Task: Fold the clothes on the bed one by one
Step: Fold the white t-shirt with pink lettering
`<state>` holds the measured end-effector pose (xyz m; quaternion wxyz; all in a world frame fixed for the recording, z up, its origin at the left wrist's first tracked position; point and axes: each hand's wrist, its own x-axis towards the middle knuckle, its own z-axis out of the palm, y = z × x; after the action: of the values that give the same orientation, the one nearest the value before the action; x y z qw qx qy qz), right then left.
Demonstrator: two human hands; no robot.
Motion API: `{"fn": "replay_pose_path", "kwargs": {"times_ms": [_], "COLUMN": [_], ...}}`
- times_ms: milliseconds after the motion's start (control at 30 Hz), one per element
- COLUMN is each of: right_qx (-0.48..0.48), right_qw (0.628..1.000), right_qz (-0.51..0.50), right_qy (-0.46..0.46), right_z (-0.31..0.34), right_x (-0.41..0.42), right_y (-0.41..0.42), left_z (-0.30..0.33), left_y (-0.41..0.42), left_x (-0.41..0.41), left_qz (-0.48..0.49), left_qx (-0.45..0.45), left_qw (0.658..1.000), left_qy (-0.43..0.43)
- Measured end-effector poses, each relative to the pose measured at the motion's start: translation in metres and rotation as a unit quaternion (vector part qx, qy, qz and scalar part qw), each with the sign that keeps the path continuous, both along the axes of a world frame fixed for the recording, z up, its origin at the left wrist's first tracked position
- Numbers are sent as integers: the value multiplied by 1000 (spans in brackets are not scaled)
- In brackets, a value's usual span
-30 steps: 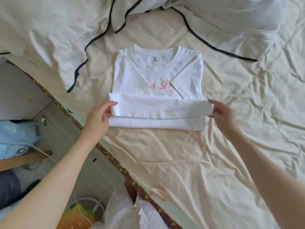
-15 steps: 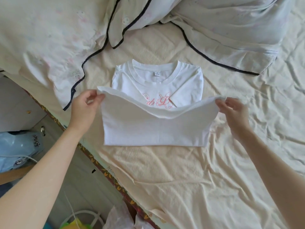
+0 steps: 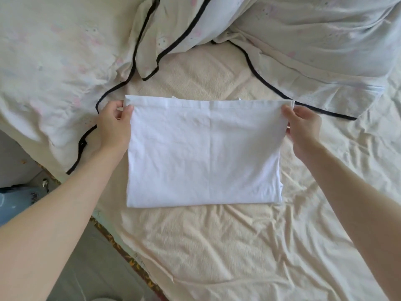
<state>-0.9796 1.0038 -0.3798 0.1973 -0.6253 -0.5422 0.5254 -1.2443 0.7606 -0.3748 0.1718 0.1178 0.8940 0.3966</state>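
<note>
Shirt (image 3: pixel 204 153) lies folded white on the bed (image 3: pixel 217 246), near its left edge. The left hand (image 3: pixel 112 127) and right hand (image 3: pixel 302 124) each pinch a far corner, probably to square the folded edge before letting go.

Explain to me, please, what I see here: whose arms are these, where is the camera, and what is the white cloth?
There is no machine. The camera sits on a person's head and looks down at their own bare arms. The left hand and right hand each pinch a far corner of a white T-shirt, folded into a rectangle. It lies on a cream bed sheet. Beyond it lie pale garments with dark piping, not yet folded. At lower left is the floor beside the bed.
</note>
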Motion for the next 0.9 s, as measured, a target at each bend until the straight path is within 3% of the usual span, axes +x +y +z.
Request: {"fn": "replay_pose_path", "kwargs": {"times_ms": [200, 333, 467, 700, 900], "right_qx": [11, 30, 28, -76, -49], "right_qw": [996, 990, 982, 991, 995], "right_qz": [-41, 2, 46, 9, -5], "right_qy": [-81, -137, -180, -113, -87], "right_z": [-17, -19, -15, -12, 4], "right_x": [4, 37, 77, 93, 101], "right_y": [-11, -58, -110, -130, -137], "left_z": [-7, -2, 8, 17, 32], "left_y": [-5, -35, -70, -100, -103], "left_x": [12, 44, 78, 112, 118], "left_qz": [17, -25, 9, -9, -22], "left_qx": [-36, -86, -91, -103, -99], "left_qw": [999, 996, 996, 989, 991], "left_qy": [8, 26, -5, -104, -86]}}
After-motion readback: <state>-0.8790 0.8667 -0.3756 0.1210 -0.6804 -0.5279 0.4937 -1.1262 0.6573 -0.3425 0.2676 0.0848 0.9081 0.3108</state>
